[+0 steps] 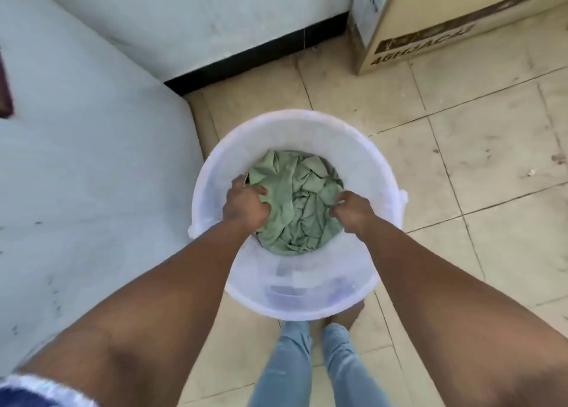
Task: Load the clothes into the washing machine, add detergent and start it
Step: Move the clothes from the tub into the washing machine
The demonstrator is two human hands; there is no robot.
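A translucent white plastic bucket [362,160] stands on the tiled floor right in front of my feet. Crumpled light green cloth [302,209] fills its bottom. Both my arms reach down into the bucket. My left hand [246,205] is closed on the left side of the green cloth. On the cloth's right side, my right hand [352,208] pinches a fold. Any clothes under the green cloth are hidden. No washing machine or detergent is in view.
A pale wall [76,166] rises close on the left and meets another wall with a black skirting [255,56] behind the bucket. A cardboard box [436,22] stands at the top right. Beige floor tiles [491,148] spread to the right.
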